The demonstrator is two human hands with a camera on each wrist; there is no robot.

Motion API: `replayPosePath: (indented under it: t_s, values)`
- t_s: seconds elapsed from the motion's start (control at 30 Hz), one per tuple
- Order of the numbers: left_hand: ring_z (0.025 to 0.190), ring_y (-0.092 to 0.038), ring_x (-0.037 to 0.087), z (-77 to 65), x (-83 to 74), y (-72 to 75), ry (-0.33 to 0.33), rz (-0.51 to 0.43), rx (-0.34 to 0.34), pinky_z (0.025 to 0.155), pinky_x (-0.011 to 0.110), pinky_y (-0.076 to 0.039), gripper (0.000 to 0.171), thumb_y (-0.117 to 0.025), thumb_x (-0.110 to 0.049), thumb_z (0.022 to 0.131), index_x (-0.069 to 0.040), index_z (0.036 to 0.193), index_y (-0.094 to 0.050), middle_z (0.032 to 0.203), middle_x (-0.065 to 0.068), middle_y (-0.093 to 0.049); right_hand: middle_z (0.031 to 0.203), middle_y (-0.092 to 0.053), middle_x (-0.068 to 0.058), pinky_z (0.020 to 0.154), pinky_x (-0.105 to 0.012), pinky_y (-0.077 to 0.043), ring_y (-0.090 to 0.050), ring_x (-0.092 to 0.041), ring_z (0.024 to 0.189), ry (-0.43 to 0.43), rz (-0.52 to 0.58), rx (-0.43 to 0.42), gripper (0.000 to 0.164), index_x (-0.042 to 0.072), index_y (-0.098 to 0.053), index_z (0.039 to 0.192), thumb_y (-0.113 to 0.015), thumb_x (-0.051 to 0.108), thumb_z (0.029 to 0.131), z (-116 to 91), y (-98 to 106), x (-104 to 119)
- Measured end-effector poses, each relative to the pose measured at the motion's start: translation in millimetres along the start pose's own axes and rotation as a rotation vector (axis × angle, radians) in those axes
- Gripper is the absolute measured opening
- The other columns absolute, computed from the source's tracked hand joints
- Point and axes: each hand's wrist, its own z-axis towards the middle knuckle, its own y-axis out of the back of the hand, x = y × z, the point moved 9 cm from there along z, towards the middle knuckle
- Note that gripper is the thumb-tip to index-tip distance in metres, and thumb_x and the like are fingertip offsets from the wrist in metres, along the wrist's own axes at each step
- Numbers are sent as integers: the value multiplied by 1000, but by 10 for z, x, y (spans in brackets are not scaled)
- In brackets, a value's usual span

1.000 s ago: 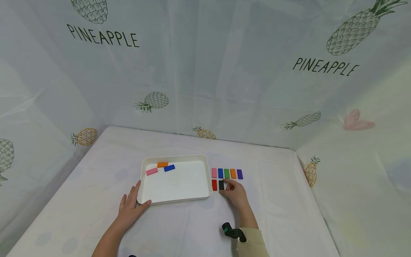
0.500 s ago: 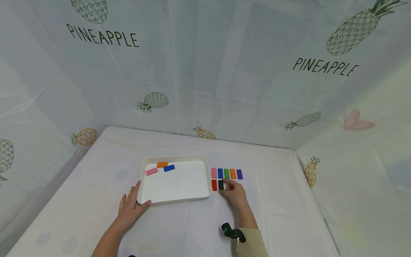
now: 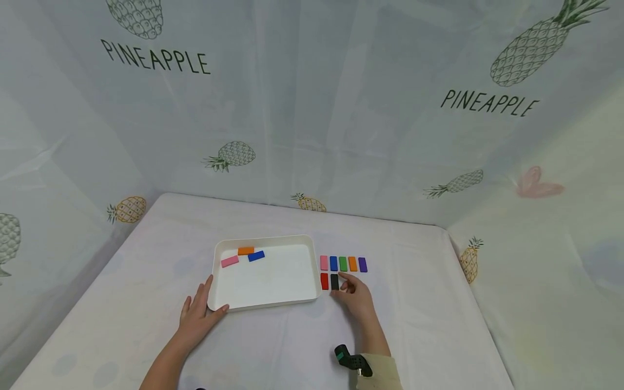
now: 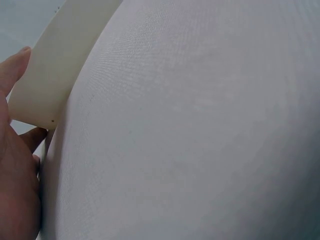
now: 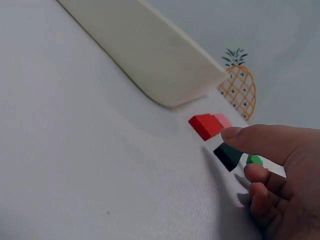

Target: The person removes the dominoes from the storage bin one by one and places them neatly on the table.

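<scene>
My left hand (image 3: pixel 194 320) rests at the near left corner of a white tray (image 3: pixel 271 304), fingers spread along its left side and thumb along its near side. The left wrist view shows this hand (image 4: pixel 17 175) against the tray's outer wall (image 4: pixel 55 65). My right hand (image 3: pixel 357 299) is at a small black block (image 3: pixel 334 281) on the table, thumb and index finger near its ends. In the right wrist view, the thumb overlaps the black block (image 5: pixel 228 156), other fingers bend loosely beside it. A red block (image 3: pixel 324 281) lies left of the black one.
Behind them runs a row of pink (image 3: pixel 324 262), blue (image 3: pixel 333 263), green (image 3: pixel 343 264), orange (image 3: pixel 352 264) and purple (image 3: pixel 363 264) blocks. Inside the tray lie an orange block (image 3: pixel 246 251), a pink block (image 3: pixel 229 261) and a blue block (image 3: pixel 256 255). A pineapple-print curtain (image 3: pixel 312 119) hangs behind.
My right thumb has drawn slightly toward me, away from the black block's near end. The head view has shifted a little. The left hand and the blocks stay in place.
</scene>
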Motion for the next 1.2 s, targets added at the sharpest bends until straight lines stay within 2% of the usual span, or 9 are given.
replayPosePath:
  t_s: [0.23, 0.47, 0.7, 0.83, 1.1, 1.2]
  values:
    - [144, -2, 48, -4, 2, -4, 10, 3, 8, 110, 63, 9, 95, -64, -43, 88, -4, 155, -9, 156, 31, -12, 92, -57, -6, 60, -21, -44, -49, -20, 82, -30, 74, -70, 46, 10, -65, 125, -79, 11, 81, -186, -24, 190]
    - [143, -2, 48, 3, 7, -17, 17, 3, 21, 110, 63, 10, 97, -64, -45, 88, -4, 155, -7, 156, 32, -12, 86, -55, -6, 58, -19, -43, -49, -19, 78, 73, 141, -62, 42, 7, -68, 119, -80, 9, 80, -296, -210, 564]
    - [144, -1, 47, 1, 24, -14, 16, 5, 18, 110, 62, 10, 96, -64, -45, 88, -5, 155, -8, 156, 30, -11, 85, -58, -5, 60, -21, -40, -48, -14, 72, 192, 183, 25, 41, 1, -68, 116, -81, 10, 78, -348, -473, 865]
    - [144, -1, 47, -2, 25, -6, 12, 11, 8, 111, 62, 10, 95, -64, -44, 89, -5, 155, -9, 156, 31, -13, 87, -60, -5, 64, -22, -42, -51, -13, 73, 239, 171, 66, 40, 4, -69, 115, -81, 11, 79, -360, -612, 1035]
    - [145, 0, 45, -10, 12, -2, 2, -1, 3, 111, 60, 11, 95, -64, -43, 89, -5, 155, -8, 157, 29, -12, 92, -61, -9, 65, -21, -46, -53, -12, 75, 286, 153, 159, 37, 10, -70, 116, -80, 14, 81, -323, -933, 1317]
    - [145, 0, 45, -15, 2, 0, -2, -9, 2, 111, 60, 11, 94, -64, -43, 89, -5, 155, -9, 157, 29, -12, 93, -62, -7, 64, -20, -46, -52, -10, 74, 295, 157, 203, 36, 12, -70, 116, -80, 14, 81, -308, -1070, 1400]
